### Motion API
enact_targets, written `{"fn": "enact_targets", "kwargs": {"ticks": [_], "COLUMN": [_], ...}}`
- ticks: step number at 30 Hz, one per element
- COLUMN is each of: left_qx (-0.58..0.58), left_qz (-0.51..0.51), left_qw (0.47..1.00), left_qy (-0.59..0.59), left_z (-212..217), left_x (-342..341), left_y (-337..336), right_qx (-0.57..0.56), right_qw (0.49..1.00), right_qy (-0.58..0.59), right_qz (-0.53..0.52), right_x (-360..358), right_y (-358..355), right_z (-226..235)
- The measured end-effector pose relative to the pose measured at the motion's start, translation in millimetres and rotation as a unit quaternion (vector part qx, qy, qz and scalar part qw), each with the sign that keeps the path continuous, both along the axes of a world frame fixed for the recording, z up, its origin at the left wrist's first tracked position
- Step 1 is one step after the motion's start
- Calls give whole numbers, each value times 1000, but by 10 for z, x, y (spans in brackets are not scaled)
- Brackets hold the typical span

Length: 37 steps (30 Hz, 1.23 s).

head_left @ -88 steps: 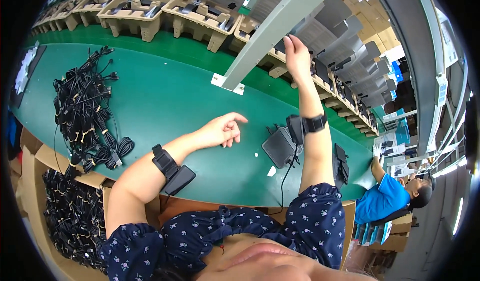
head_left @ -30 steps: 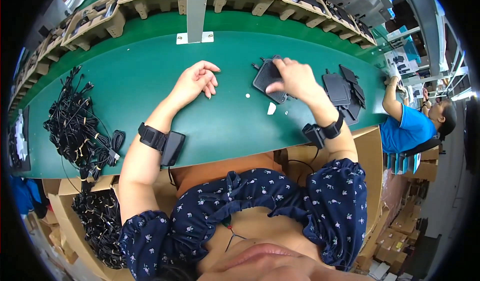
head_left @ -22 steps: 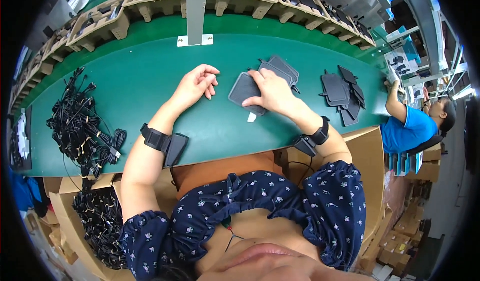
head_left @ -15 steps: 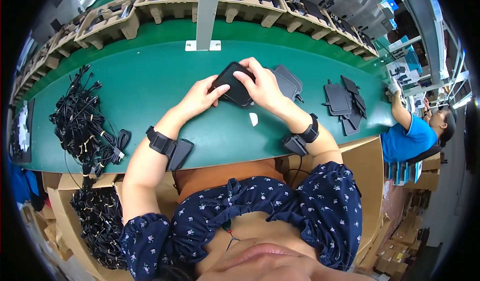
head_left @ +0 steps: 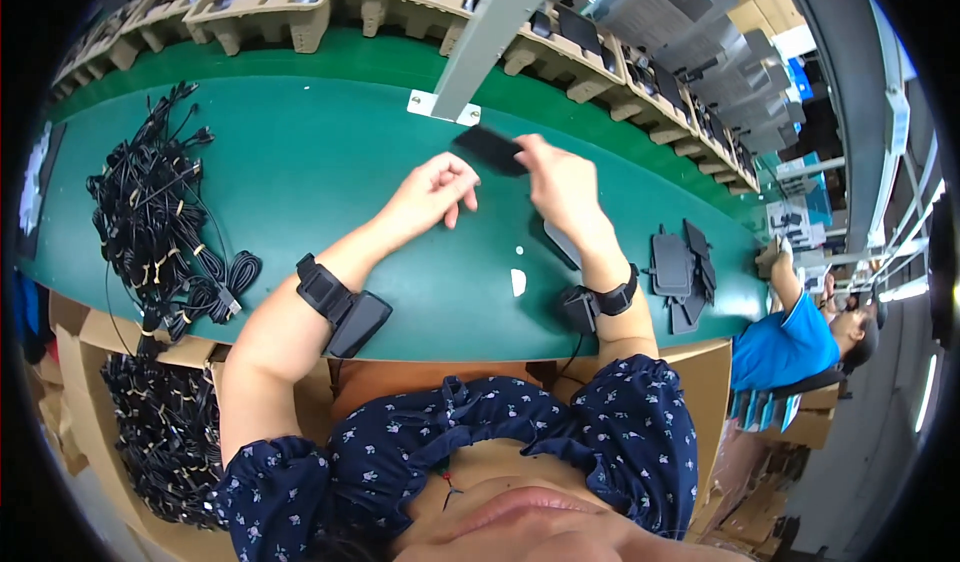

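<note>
Pinched in my right hand (head_left: 560, 184) is a flat black rectangular panel (head_left: 490, 150), blurred by motion, held by its right end above the green table. My left hand (head_left: 435, 194) has loosely bent fingers with nothing in them, below and to the left of the panel and apart from it. Another dark panel (head_left: 562, 244) lies by my right wrist, partly hidden behind that forearm. Farther right, several flat black panels (head_left: 680, 274) lie in an overlapping pile. A white scrap (head_left: 518, 282) rests on the table (head_left: 440, 292) between my forearms.
Bundled black cables (head_left: 155, 222) are heaped on the left, above a carton of more cables (head_left: 165, 442). A metal post (head_left: 490, 47) rises at the back before moulded trays (head_left: 265, 7) of dark parts. A co-worker in blue (head_left: 795, 342) sits at the far right.
My left hand has let go of the black panel. My right hand has carried it away from the left hand, toward the post. The whole view has turned somewhat.
</note>
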<state>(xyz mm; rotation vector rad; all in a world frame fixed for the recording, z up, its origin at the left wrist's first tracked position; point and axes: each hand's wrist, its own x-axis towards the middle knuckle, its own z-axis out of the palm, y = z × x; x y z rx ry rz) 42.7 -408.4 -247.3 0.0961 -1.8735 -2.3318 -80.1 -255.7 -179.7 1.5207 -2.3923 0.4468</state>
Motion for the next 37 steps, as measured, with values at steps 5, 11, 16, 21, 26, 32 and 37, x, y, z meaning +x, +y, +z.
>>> {"fn": "enact_targets", "kwargs": {"ticks": [5,11,16,21,26,32,37], "left_qx": [-83,-89,-95,-110,-125,-148,-157], "left_qz": [-27,-30,-26,-29,-13,-6,-18], "left_qw": [996,995,995,993,992,989,987], "left_qy": [-11,-19,-32,27,9,5,-4], "left_z": [-30,30,6,7,-34,-24,37], "left_x": [-2,21,68,-80,-12,16,28], "left_y": [7,16,-10,133,60,3,4], "right_qx": [-282,-387,-418,-337,-213,-173,-255], "right_qw": [918,795,702,893,957,978,966], "right_qy": [-256,-467,-551,-298,-104,54,-38], "right_qz": [-115,1,171,-25,-167,-107,1], "right_x": [-652,-1220,-1481,-1911,-1821,-1816,-2223], "right_y": [-78,-904,-1747,-2064,-2202,-2121,-1832], "right_z": [235,555,501,311,119,-90,-141]}}
